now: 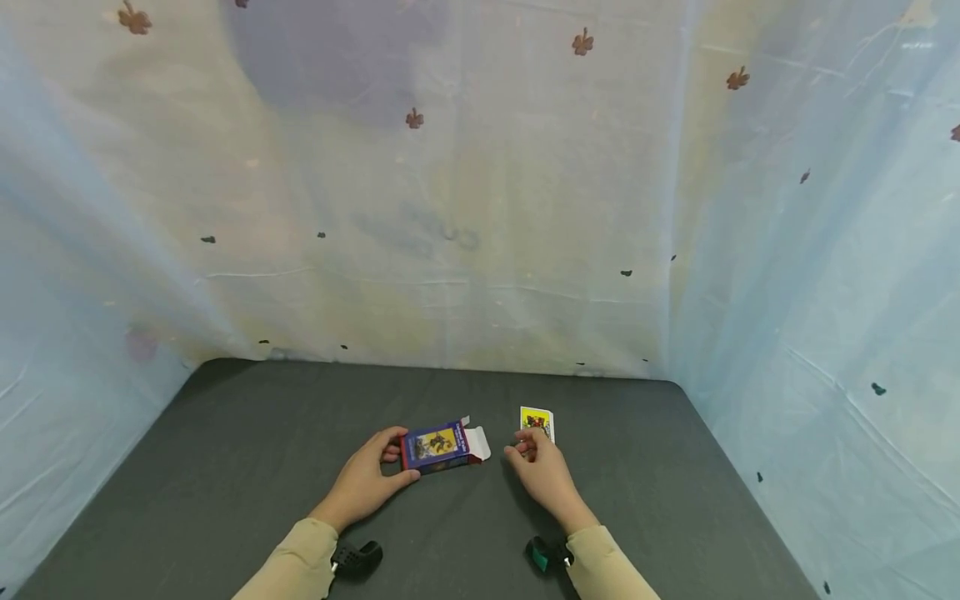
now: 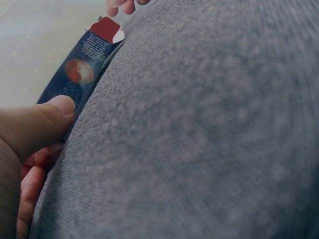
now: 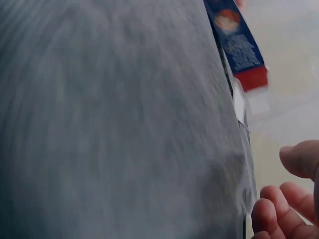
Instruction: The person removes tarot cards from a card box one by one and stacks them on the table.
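My left hand (image 1: 362, 486) grips the left end of a blue and red card box (image 1: 435, 445), thumb along the near side and fingers at the far side. The box lies on the dark table with its end flap (image 1: 478, 443) standing open to the right. To the right of it lies a yellow-faced stack of cards (image 1: 536, 415), its near part hidden behind my right hand (image 1: 546, 477). The right fingers are loosely bent. In the right wrist view the right thumb (image 3: 299, 159) stands apart from the fingers, with nothing between them.
The dark cloth-covered table (image 1: 300, 417) reaches back to a pale plastic curtain (image 1: 487, 208) with small leaf marks. More of this sheeting hangs along both sides. A black strap device (image 1: 356, 560) sits at the left wrist, another (image 1: 546, 553) at the right.
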The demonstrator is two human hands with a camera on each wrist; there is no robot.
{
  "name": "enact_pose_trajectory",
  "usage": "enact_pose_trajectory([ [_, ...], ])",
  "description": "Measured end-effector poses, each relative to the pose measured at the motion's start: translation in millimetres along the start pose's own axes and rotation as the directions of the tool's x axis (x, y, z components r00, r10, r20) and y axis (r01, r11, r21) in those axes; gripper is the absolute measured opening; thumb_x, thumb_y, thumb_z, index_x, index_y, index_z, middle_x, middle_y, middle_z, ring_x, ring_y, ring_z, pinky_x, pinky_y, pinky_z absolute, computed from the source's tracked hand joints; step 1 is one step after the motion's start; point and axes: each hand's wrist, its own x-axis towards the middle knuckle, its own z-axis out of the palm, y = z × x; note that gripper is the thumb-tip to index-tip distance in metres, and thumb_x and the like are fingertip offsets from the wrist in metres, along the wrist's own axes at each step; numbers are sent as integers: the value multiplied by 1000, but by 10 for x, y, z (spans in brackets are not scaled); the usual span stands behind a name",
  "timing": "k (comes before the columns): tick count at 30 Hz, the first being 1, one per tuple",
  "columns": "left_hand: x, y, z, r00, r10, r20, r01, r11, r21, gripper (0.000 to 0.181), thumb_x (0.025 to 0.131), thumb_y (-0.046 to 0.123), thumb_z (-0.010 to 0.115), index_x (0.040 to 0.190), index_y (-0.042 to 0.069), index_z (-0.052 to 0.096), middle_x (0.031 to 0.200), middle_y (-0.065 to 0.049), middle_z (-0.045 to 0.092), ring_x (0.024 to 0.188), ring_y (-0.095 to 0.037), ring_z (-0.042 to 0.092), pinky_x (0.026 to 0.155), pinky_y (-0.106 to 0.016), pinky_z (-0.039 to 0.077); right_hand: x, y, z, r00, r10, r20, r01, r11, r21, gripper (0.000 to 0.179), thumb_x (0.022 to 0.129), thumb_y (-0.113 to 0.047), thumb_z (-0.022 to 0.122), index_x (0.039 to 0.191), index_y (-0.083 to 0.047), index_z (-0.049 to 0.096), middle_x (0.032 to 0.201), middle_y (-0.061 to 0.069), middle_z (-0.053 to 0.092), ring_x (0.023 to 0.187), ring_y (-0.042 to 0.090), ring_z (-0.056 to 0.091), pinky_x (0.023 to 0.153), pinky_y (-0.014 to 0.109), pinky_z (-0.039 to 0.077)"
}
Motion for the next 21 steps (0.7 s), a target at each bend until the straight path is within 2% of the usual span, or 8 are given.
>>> enact_pose_trajectory([
  [4,-7,-8,-3,1000,6,-5,-6,1000,-6,77,76,44,82,141,25,47,121,5,57,104,-13,58,88,-43,48,10,-51,88,999,-29,28,29,1000,-6,27,94,-25,66,111,-5,62,87,0,59,72,13,53,62,26,46],
  [10,-17,-17,-8,1000,-2,-6,2,1000,-7,76,76,43,82,141,27,46,121,4,57,104,-13,58,88,-44,48,30,-109,197,999,-25,45,24,1000,14,24,95,-25,65,108,-5,63,87,0,58,73,13,53,63,26,45],
  [21,-28,-14,-9,1000,11,-17,-12,1000,-17,74,76,40,83,140,26,47,121,3,57,104,-14,59,87,-43,49,32,-227,278,1000,-15,9,15,999,38,15,95,-16,63,107,-7,63,88,0,57,73,15,52,59,26,45],
])
